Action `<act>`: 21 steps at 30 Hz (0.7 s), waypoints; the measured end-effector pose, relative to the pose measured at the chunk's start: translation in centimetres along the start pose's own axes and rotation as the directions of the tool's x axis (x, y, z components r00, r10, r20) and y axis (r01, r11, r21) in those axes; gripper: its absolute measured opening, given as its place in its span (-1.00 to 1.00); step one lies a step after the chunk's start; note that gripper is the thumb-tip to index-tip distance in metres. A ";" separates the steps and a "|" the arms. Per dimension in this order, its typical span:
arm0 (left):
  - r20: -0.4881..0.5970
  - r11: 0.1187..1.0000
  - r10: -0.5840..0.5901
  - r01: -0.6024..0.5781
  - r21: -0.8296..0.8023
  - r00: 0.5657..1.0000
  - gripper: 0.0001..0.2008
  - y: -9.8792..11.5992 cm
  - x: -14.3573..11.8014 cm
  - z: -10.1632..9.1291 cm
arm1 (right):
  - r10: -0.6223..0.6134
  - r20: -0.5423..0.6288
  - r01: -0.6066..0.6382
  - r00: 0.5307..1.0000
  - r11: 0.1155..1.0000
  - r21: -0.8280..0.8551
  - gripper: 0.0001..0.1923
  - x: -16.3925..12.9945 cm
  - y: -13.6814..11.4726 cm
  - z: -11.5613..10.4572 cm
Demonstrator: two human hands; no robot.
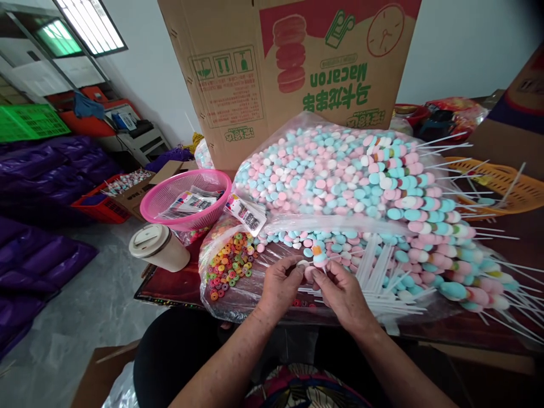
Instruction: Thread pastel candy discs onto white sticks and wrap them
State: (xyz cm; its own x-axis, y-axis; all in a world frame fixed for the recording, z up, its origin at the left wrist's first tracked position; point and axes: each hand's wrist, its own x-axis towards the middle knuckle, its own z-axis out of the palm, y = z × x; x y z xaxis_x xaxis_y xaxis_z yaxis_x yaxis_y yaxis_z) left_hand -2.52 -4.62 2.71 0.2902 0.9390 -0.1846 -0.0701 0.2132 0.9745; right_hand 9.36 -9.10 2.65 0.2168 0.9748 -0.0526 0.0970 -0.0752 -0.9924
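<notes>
Hands meet above the bench edge, left hand (281, 282) pinching a white candy disc (302, 264) beside the right hand (340, 289), which grips a candy-topped stick (318, 258) pointing away.

both hands (312, 286) together, fingertips pinched
</notes>
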 end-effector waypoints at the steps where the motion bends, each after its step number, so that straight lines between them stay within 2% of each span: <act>1: 0.009 1.000 -0.002 0.002 0.009 1.000 -0.78 0.1 0.0 -0.1 | -0.004 0.006 0.004 1.000 1.000 0.002 -0.74 0.0 0.1 0.0; 6: 0.197 0.994 0.029 -0.049 0.098 0.980 -0.76 1.0 -0.8 -0.6 | 0.004 -0.044 -0.003 0.999 1.000 0.020 -0.71 0.0 0.4 0.3; 8: 0.257 0.993 0.049 -0.073 0.087 0.965 -0.73 1.3 -1.0 -0.7 | 0.032 -0.080 -0.029 0.996 0.999 0.039 -0.70 0.0 0.5 0.7; 10: 0.270 0.998 0.041 -0.052 0.036 0.962 -0.70 1.3 -1.1 -0.8 | 0.072 -0.084 -0.064 0.994 0.994 0.091 -0.68 0.1 0.6 1.2; 14: 0.253 0.995 -0.057 0.076 -0.066 0.966 -0.65 1.1 -0.8 -1.3 | 0.207 0.032 -0.208 0.978 0.939 0.276 -0.63 -0.1 0.0 1.4; 16: 0.248 0.993 -0.084 0.103 -0.063 0.965 -0.64 0.9 -0.6 -1.7 | 0.229 0.121 -0.255 0.966 0.922 0.290 -0.62 -0.4 -0.5 0.8; 18: 0.159 0.995 -0.081 0.088 -0.038 0.984 -0.65 0.7 -0.5 -2.0 | 0.201 0.167 -0.229 0.965 0.958 0.171 -0.63 -1.0 -1.1 -0.2; 21: 0.014 0.998 -0.063 0.063 0.022 0.998 -0.70 0.3 -0.4 -2.3 | 0.063 0.113 -0.044 0.992 0.986 -0.163 -0.63 -1.9 -1.9 -1.3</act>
State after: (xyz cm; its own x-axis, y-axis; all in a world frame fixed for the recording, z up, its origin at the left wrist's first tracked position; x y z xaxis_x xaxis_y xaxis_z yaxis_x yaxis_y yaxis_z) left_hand -4.82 -4.27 2.80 0.3079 0.9197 -0.2436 -0.0310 0.2656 0.9636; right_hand 10.05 -11.11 4.83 0.1109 0.9856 -0.1276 0.2442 -0.1515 -0.9578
